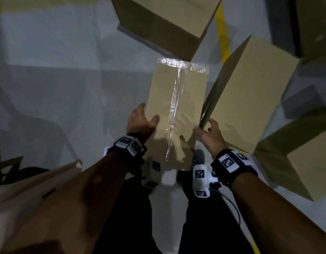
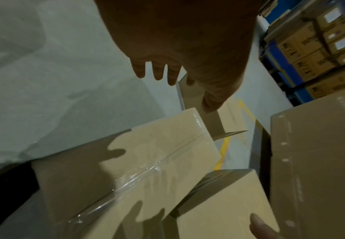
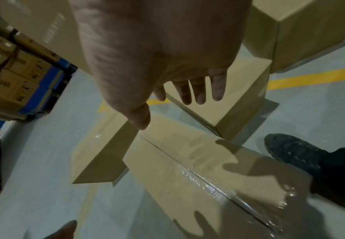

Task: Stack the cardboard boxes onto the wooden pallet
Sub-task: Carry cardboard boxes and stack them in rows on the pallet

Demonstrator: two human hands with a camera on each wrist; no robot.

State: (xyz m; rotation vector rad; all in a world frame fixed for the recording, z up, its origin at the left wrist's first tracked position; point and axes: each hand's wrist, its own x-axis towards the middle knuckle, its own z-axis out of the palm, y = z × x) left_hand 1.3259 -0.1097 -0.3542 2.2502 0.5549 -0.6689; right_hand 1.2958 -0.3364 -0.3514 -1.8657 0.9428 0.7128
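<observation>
No box shows on a pallet yet: both hands, left hand (image 1: 140, 119) and right hand (image 1: 210, 133), hover spread and empty beside the taped box (image 1: 176, 99) at mid-frame on the floor (image 1: 57, 79).

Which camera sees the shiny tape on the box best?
The head view: the clear tape runs the whole lid of the box. Both wrist views catch only stretches of it, partly in hand shadow.

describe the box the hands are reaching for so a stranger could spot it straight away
On the grey floor, just ahead of the person's feet, several cardboard boxes lie scattered. The taped box lies between the left hand and right hand; only it shows a shiny clear-tape seam lengthwise.
</observation>
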